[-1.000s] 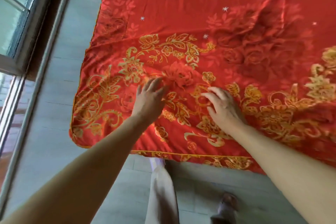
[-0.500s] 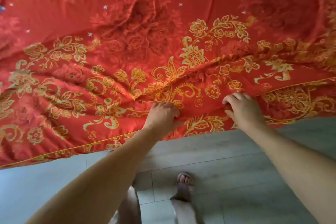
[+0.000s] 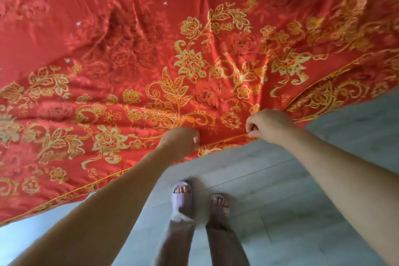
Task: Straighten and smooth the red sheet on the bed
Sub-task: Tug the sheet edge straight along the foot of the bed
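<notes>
The red sheet [image 3: 133, 54], patterned with gold flowers and small blue and white marks, covers the bed and fills the upper part of the view. Its gold-piped near edge hangs over the bedside. My left hand [image 3: 181, 139] is closed on that edge near the middle. My right hand [image 3: 267, 125] pinches the same edge a little further right. Creases fan out from both grips up into the fabric, and a deeper fold runs through the dark rose pattern further up on the left.
Grey wood-look floor [image 3: 280, 190] runs along the near side of the bed. My two feet in purple slippers [image 3: 183, 196] stand on it just below the sheet's edge.
One second ago both hands lay flat on the sheet near its left corner. They then moved right along the bed, closed on the near edge and have drawn it toward me.
</notes>
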Tool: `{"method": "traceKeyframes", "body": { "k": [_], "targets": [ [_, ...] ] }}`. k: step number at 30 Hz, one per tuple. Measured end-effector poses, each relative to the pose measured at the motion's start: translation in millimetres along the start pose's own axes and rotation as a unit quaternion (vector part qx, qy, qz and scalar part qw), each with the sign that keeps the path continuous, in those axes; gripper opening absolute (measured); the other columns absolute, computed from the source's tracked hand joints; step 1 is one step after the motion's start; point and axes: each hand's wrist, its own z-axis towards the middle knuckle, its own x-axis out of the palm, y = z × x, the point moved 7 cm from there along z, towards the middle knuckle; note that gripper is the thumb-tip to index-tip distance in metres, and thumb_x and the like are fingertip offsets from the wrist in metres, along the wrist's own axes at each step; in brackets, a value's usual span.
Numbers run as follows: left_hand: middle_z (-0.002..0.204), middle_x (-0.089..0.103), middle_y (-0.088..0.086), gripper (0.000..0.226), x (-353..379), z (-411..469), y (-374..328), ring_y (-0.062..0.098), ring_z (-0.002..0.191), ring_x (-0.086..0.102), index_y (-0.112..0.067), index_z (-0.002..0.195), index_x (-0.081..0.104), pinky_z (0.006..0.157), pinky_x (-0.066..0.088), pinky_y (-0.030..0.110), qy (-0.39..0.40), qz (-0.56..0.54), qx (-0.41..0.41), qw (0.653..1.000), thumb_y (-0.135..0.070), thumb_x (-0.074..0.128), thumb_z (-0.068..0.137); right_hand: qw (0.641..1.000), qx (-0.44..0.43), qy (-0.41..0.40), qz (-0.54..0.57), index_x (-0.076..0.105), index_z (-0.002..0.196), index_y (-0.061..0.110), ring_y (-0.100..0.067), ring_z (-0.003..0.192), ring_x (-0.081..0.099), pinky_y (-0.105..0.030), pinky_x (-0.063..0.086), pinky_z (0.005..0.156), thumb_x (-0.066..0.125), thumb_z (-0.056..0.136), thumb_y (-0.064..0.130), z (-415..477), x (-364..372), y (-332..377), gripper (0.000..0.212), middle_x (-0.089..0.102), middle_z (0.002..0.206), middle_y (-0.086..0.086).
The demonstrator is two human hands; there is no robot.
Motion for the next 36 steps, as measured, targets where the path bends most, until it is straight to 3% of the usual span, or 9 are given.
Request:
{"method": "traceKeyframes", "body": {
  "k": [4, 8, 12, 16, 21, 27, 32, 34, 36],
  "targets": [
    [0.097, 0.072, 0.006, 0.011, -14, 3, 14, 0.026, 0.089, 0.066, -0.018, 0.094, 0.069, 0.079, 0.054, 0.038, -0.051, -0.082, -0.014, 0.995, -0.022, 0.062, 0.086, 0.982, -0.011, -0.161, 0.104, 0.064, 0.082, 0.023, -0.016, 0.079, 0.059, -0.030, 0.045, 0.066, 0.068, 0.079, 0.019, 1, -23, -4, 0.007, 0.057, 0.081, 0.008],
    [0.093, 0.071, 0.005, 0.011, -15, 2, 15, 0.025, 0.087, 0.066, -0.014, 0.091, 0.067, 0.078, 0.055, 0.039, -0.024, -0.110, 0.006, 0.994, -0.014, 0.063, 0.081, 0.915, 0.162, -0.324, 0.177, 0.058, 0.083, 0.017, -0.027, 0.086, 0.059, -0.034, 0.045, 0.070, 0.062, 0.078, 0.003, -18, -27, -49, 0.015, 0.060, 0.089, -0.005],
    [0.094, 0.070, 0.005, 0.008, -17, 5, 22, 0.025, 0.088, 0.064, -0.016, 0.091, 0.064, 0.076, 0.055, 0.041, -0.048, -0.095, -0.006, 0.994, -0.015, 0.061, 0.084, 0.912, 0.332, -0.133, 0.201, 0.064, 0.088, 0.014, -0.035, 0.101, 0.061, -0.037, 0.048, 0.080, 0.059, 0.084, 0.013, -29, 33, -81, 0.006, 0.067, 0.106, -0.016],
    [0.091, 0.069, 0.003, 0.008, -29, 16, 9, 0.024, 0.083, 0.065, -0.016, 0.091, 0.065, 0.070, 0.056, 0.037, -0.108, -0.129, 0.021, 0.985, -0.018, 0.059, 0.086, 0.906, 0.302, -0.032, 0.293, 0.066, 0.089, 0.006, -0.036, 0.108, 0.060, -0.035, 0.045, 0.084, 0.061, 0.086, 0.026, -17, 74, -46, 0.021, 0.066, 0.113, -0.020],
    [0.112, 0.060, 0.001, 0.024, -40, 42, -33, 0.022, 0.093, 0.063, -0.018, 0.103, 0.064, 0.077, 0.056, 0.037, -0.130, -0.058, 0.107, 0.984, -0.018, 0.069, 0.080, 0.723, 0.332, -0.106, 0.597, 0.056, 0.060, 0.012, -0.022, 0.068, 0.065, -0.036, 0.053, 0.078, 0.056, 0.087, 0.005, -8, 104, -22, 0.029, 0.070, 0.091, -0.019],
    [0.109, 0.063, 0.004, 0.013, -36, 59, -42, 0.027, 0.099, 0.062, -0.019, 0.094, 0.066, 0.078, 0.055, 0.039, -0.083, 0.034, 0.098, 0.991, -0.016, 0.064, 0.082, 0.828, 0.303, -0.143, 0.450, 0.059, 0.051, 0.017, -0.014, 0.060, 0.067, -0.022, 0.045, 0.059, 0.057, 0.079, 0.017, -14, 101, -35, 0.028, 0.058, 0.038, 0.021],
    [0.104, 0.067, 0.005, 0.010, -34, 56, -41, 0.027, 0.096, 0.063, -0.018, 0.091, 0.068, 0.074, 0.052, 0.035, -0.076, 0.034, 0.105, 0.991, -0.016, 0.062, 0.083, 0.794, 0.338, -0.147, 0.484, 0.064, 0.052, 0.016, -0.023, 0.067, 0.065, -0.030, 0.046, 0.065, 0.062, 0.074, 0.019, -35, 114, -49, 0.023, 0.068, 0.059, 0.000],
    [0.098, 0.068, 0.004, 0.008, -34, 49, -40, 0.025, 0.090, 0.063, -0.016, 0.088, 0.068, 0.074, 0.052, 0.035, -0.087, -0.009, 0.102, 0.991, -0.014, 0.063, 0.081, 0.783, 0.303, -0.135, 0.527, 0.073, 0.073, 0.015, -0.020, 0.080, 0.065, -0.026, 0.046, 0.071, 0.070, 0.075, 0.021, -40, 121, -43, 0.007, 0.070, 0.075, -0.003],
    [0.092, 0.067, 0.005, 0.008, -32, 40, -35, 0.024, 0.083, 0.062, -0.013, 0.087, 0.066, 0.074, 0.054, 0.037, -0.099, -0.062, 0.093, 0.989, -0.010, 0.064, 0.081, 0.785, 0.223, -0.096, 0.570, 0.072, 0.097, 0.010, -0.014, 0.091, 0.063, -0.023, 0.046, 0.078, 0.076, 0.074, 0.023, -34, 118, -19, 0.026, 0.071, 0.093, -0.004]
  ]
}}
